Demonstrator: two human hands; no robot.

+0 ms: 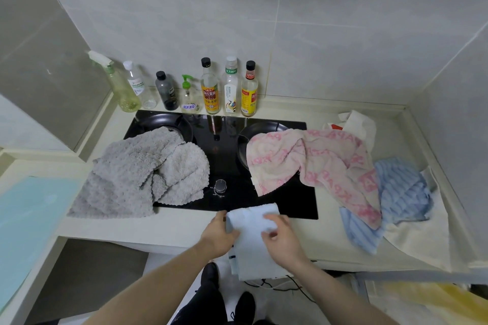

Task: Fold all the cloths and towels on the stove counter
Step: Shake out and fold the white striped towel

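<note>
At the lower centre of the frame, my left hand [216, 232] and right hand [282, 239] both grip a pale blue cloth [253, 235], fingers curled over its edges; it drapes off the counter's [171, 227] front edge. Left of centre, a grey towel [137, 174] lies crumpled across the black stove [224, 140]. To the right, a pink towel [309, 163] overlaps a blue striped cloth [401, 190]. Bottles [210, 87] line the wall above.

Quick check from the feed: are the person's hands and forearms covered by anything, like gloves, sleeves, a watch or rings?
No. The left hand and right hand are bare, without gloves. Both forearms are uncovered down to the frame's bottom edge, so no sleeves show. No watch, bracelet or ring is visible on wrists or fingers.
</note>
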